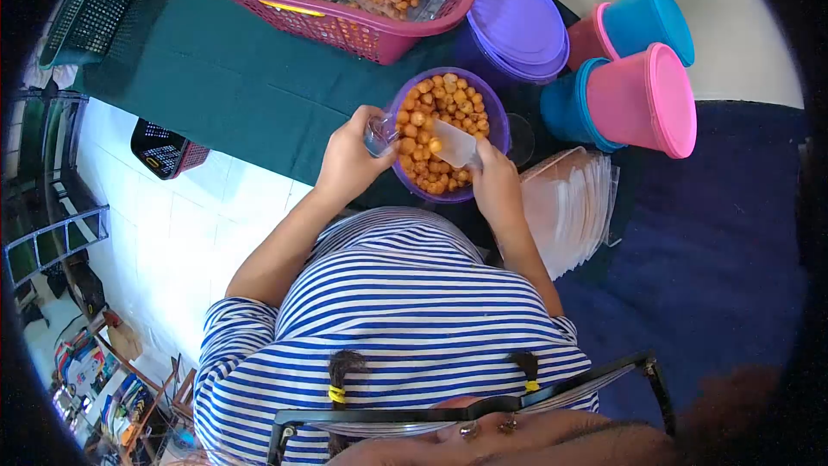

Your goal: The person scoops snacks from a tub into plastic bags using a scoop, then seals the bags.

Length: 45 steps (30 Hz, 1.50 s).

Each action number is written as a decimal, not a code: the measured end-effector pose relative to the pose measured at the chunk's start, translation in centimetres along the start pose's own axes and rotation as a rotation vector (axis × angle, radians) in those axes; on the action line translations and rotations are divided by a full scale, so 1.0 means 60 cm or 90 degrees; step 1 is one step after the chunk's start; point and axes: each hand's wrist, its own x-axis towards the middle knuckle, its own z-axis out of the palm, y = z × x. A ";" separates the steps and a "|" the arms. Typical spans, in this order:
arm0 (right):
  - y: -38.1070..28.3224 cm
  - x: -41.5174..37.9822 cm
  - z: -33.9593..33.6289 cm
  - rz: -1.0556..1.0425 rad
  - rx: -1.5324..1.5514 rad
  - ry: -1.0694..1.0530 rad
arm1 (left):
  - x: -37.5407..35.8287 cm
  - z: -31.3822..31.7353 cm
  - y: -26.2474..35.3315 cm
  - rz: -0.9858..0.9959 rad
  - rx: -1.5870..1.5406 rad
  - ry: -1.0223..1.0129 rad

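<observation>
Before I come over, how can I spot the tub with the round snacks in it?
Find the dark green cloth, then the big reddish-pink basket on it. Just below the basket's right end in the picture, a round purple tub sits between the person's left hand and right hand. Its purple neighbour has a lid on top, but this one is open and shows round orange snacks.

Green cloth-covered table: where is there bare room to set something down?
The green cloth is bare between the maroon plastic basket and left hand; dark blue fabric right of the clear plastic bags also looks bare. Crowded: around the purple plastic tub of orange balls, where the right hand, bags and purple-lidded tub sit close.
</observation>
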 end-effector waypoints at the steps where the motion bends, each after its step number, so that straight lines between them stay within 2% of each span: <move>1: -0.003 -0.001 0.003 0.013 0.015 -0.015 | 0.000 0.005 -0.001 0.001 0.001 0.000; 3: -0.017 0.000 -0.008 -0.007 0.029 -0.028 | -0.002 0.004 0.003 -0.036 0.009 -0.006; 6: -0.044 0.014 -0.001 0.033 0.114 -0.065 | 0.000 -0.003 0.000 0.009 0.019 0.005; 10: -0.048 0.020 -0.005 0.042 0.120 -0.068 | 0.000 -0.012 0.010 -0.007 0.011 -0.003; 14: -0.033 0.010 -0.027 0.081 0.161 -0.073 | -0.007 -0.009 0.010 -0.023 0.014 0.007; 24: 0.029 -0.012 -0.095 0.034 0.229 -0.045 | -0.021 0.019 -0.016 -0.049 0.061 0.027; 26: 0.032 -0.011 -0.101 0.036 0.233 -0.037 | -0.020 0.013 -0.007 -0.117 0.070 -0.010; 30: 0.024 -0.006 -0.112 0.064 0.242 -0.035 | -0.025 0.002 0.008 -0.120 0.069 0.009; 32: 0.016 -0.002 -0.124 0.089 0.246 -0.035 | -0.030 -0.012 0.051 -0.019 0.203 0.185; 33: 0.013 0.001 -0.131 0.084 0.249 -0.028 | -0.028 -0.019 0.063 0.054 0.219 0.208; 34: 0.010 0.002 -0.138 0.080 0.253 -0.021 | -0.025 -0.024 0.073 0.053 0.221 0.207; 37: -0.012 0.007 -0.168 0.052 0.258 0.011 | -0.017 -0.018 0.091 0.196 0.196 0.052; 38: -0.023 0.009 -0.183 0.037 0.257 0.026 | -0.019 -0.013 0.101 0.199 0.196 0.052; 40: -0.030 0.013 -0.200 0.024 0.251 0.038 | -0.027 0.001 0.122 0.173 0.142 -0.071; 45: -0.034 0.013 -0.219 -0.010 0.226 -0.017 | -0.037 0.036 0.130 0.170 0.073 -0.068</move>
